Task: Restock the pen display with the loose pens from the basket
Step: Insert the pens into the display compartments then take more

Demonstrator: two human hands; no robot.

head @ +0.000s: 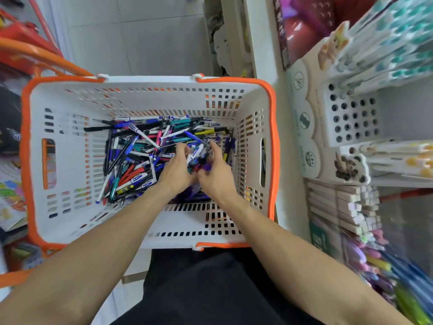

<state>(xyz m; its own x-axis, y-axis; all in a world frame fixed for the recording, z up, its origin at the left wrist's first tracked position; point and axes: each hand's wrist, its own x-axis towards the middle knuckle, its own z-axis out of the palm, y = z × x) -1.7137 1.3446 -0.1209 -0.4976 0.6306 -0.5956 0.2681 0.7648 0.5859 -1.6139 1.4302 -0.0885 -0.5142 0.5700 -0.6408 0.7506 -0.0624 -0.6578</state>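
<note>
Loose plastic pens (131,158) heaped in the white orange-rimmed basket (150,99), left hand (175,171) and right hand (216,171) seemingly cupping a bunch (199,158) together for restocking.

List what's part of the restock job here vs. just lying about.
Job: white plastic basket with orange rim; loose mixed-colour pens; left hand and right hand gripping a bunch; white perforated pen display.
Lying about: colourful booklets; red packaged goods.

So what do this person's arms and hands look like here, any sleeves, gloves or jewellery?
Both forearms are bare to the frame's edge: no sleeves, gloves, watch or bracelets visible. The left hand and right hand are bare; rings can't be ruled out, since the fingers are partly hidden. Dark clothing shows below.
</note>
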